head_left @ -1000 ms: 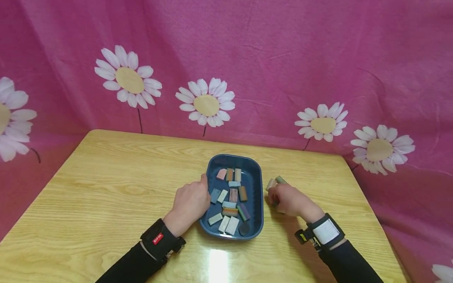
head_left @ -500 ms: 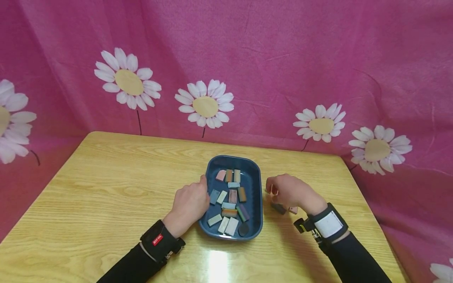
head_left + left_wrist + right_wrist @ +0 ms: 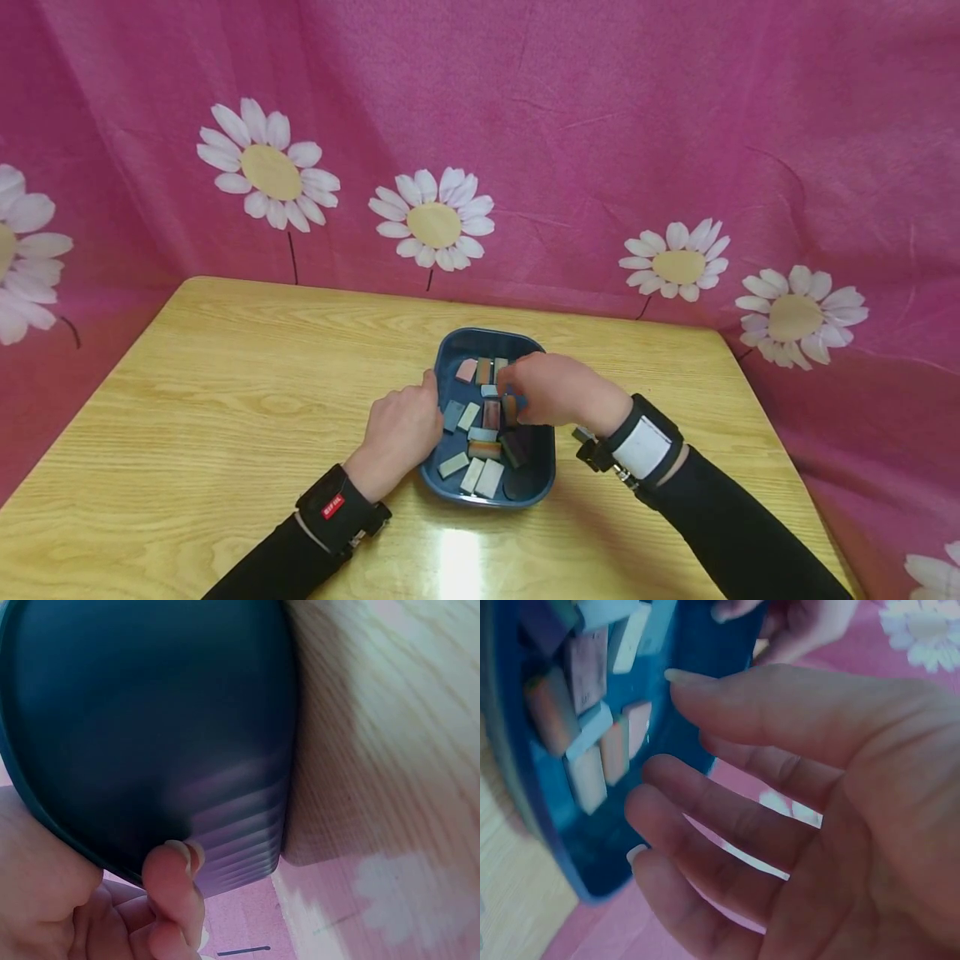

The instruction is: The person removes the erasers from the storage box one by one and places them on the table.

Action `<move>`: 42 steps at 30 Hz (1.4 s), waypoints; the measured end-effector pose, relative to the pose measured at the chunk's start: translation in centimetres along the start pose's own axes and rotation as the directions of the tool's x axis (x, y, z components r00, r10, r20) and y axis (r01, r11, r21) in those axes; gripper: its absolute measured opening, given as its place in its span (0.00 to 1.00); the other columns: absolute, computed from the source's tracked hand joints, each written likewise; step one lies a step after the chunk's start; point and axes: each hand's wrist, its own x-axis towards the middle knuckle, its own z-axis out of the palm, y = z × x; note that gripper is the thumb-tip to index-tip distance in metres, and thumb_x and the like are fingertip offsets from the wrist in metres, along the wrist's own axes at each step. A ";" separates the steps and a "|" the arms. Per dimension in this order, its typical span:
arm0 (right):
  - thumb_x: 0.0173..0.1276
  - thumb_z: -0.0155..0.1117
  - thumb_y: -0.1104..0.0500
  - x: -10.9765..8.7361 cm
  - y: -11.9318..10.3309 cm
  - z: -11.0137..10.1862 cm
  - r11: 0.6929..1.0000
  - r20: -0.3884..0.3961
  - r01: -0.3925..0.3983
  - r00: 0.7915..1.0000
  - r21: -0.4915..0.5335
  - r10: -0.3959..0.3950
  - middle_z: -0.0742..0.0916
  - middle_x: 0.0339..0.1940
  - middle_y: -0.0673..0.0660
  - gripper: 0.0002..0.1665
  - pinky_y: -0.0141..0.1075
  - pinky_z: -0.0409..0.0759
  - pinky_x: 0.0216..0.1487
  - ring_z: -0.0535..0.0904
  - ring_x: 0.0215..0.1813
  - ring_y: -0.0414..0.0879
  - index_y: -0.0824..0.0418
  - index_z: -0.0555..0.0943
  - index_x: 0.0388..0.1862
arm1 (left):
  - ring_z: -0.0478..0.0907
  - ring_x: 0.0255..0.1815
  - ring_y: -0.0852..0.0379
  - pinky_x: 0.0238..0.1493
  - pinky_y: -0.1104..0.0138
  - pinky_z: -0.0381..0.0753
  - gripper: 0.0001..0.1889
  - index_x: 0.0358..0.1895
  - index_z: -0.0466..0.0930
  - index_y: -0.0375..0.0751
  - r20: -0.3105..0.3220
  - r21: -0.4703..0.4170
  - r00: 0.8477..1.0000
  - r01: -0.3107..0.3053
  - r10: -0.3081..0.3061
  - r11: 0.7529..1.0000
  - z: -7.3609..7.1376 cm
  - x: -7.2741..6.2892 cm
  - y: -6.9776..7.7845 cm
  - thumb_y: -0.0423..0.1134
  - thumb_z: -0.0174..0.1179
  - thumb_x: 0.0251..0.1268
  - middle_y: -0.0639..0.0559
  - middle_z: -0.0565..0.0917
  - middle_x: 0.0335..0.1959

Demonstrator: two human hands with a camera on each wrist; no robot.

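Observation:
A dark blue rectangular tray (image 3: 474, 340) holds several small worn blocks that look like erasers, pink, white, grey, brown and striped. My left hand (image 3: 401, 429) grips the tray's left rim, and in the left wrist view its fingers (image 3: 171, 881) curl at the tray's outer wall. Over the tray's right side is my right hand (image 3: 562, 390), palm turned toward the blocks. From the right wrist, its fingers and thumb are spread apart with nothing between them, near a pink block (image 3: 637, 727) and an orange-brown one (image 3: 615, 754).
Outside the tray, a greyish block (image 3: 582, 434) lies on the table, partly hidden by the right wrist strap. The wood-grain table (image 3: 247, 400) meets a pink cloth (image 3: 540, 125) with printed daisies at its far edge.
My right hand has moved left from the blocks on the table to above the tray, and its fingers have spread. My left hand stays at the rim.

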 end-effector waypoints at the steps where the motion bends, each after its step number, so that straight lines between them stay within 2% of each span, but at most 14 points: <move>1: 0.57 0.72 0.63 0.3 -0.3 0.2 1.000 0.013 0.004 1.000 -0.012 -0.004 0.82 0.32 0.48 0.16 0.38 0.77 0.36 0.75 0.34 0.43 0.53 0.83 0.46 | 0.69 0.13 0.58 0.13 0.66 0.65 0.28 0.65 0.70 0.27 -0.002 0.001 1.000 -0.001 0.001 1.000 0.0 0.0 0.0 0.39 0.59 0.64 0.50 0.75 0.16; 7: 0.56 0.74 0.63 1.8 -1.5 1.9 0.999 0.112 0.045 0.993 -0.011 -0.043 0.82 0.40 0.47 0.20 0.37 0.77 0.41 0.76 0.39 0.40 0.50 0.84 0.48 | 0.69 0.12 0.58 0.13 0.66 0.65 0.28 0.66 0.70 0.28 0.001 0.007 1.000 -0.010 0.010 1.000 -0.1 0.0 -0.1 0.39 0.60 0.64 0.52 0.73 0.15; 10: 0.58 0.74 0.59 2.4 -1.8 2.5 0.996 0.150 0.085 0.985 0.005 -0.085 0.82 0.43 0.48 0.21 0.37 0.77 0.43 0.76 0.40 0.41 0.50 0.84 0.52 | 0.68 0.11 0.59 0.13 0.67 0.64 0.28 0.66 0.70 0.28 0.003 0.006 1.000 -0.016 0.016 1.000 -0.1 0.0 -0.1 0.39 0.59 0.64 0.53 0.71 0.14; 14: 0.62 0.73 0.51 3.1 -2.2 3.2 0.990 0.167 0.141 0.976 0.004 -0.140 0.82 0.44 0.50 0.20 0.36 0.77 0.43 0.74 0.39 0.41 0.50 0.84 0.53 | 0.68 0.11 0.58 0.13 0.67 0.64 0.28 0.66 0.70 0.28 0.000 0.007 1.000 -0.019 0.019 1.000 0.0 0.0 -0.1 0.39 0.59 0.64 0.53 0.71 0.14; 17: 0.63 0.71 0.51 3.5 -2.4 3.7 0.987 0.161 0.162 0.974 0.003 -0.160 0.82 0.41 0.50 0.16 0.34 0.76 0.41 0.74 0.37 0.40 0.51 0.85 0.50 | 0.68 0.12 0.58 0.13 0.66 0.64 0.28 0.65 0.70 0.28 0.009 0.007 1.000 -0.015 0.015 1.000 0.0 0.0 0.0 0.39 0.59 0.64 0.52 0.71 0.15; 26: 0.64 0.70 0.54 3.9 -2.3 4.2 0.985 0.146 0.171 0.975 0.001 -0.170 0.81 0.36 0.47 0.12 0.33 0.76 0.39 0.75 0.35 0.40 0.52 0.83 0.46 | 0.69 0.13 0.57 0.14 0.66 0.65 0.28 0.65 0.70 0.28 0.020 0.001 1.000 -0.001 0.001 1.000 -0.2 0.1 0.2 0.39 0.60 0.64 0.52 0.73 0.16; 33: 0.64 0.71 0.56 3.9 -2.2 4.3 0.987 0.158 0.152 0.974 0.059 -0.160 0.78 0.31 0.46 0.06 0.33 0.75 0.37 0.75 0.34 0.41 0.51 0.81 0.38 | 0.69 0.12 0.57 0.13 0.66 0.65 0.27 0.65 0.71 0.28 0.013 -0.001 1.000 -0.006 0.006 1.000 -0.2 0.0 0.0 0.38 0.59 0.65 0.52 0.72 0.14; 39: 0.64 0.70 0.58 4.0 -2.2 4.6 0.990 0.172 0.125 0.976 0.069 -0.135 0.79 0.33 0.47 0.12 0.33 0.76 0.39 0.75 0.34 0.41 0.53 0.82 0.46 | 0.69 0.12 0.57 0.13 0.66 0.65 0.27 0.64 0.71 0.28 0.012 -0.006 1.000 -0.010 0.010 1.000 -0.1 0.1 -0.1 0.38 0.59 0.65 0.51 0.72 0.16; 42: 0.64 0.70 0.57 4.0 -2.2 4.7 0.991 0.185 0.111 0.975 0.077 -0.123 0.79 0.32 0.47 0.11 0.33 0.76 0.39 0.75 0.34 0.41 0.54 0.83 0.46 | 0.69 0.12 0.57 0.13 0.66 0.65 0.27 0.64 0.71 0.28 0.005 -0.003 1.000 -0.015 0.015 1.000 0.0 0.0 -0.1 0.38 0.59 0.64 0.52 0.72 0.15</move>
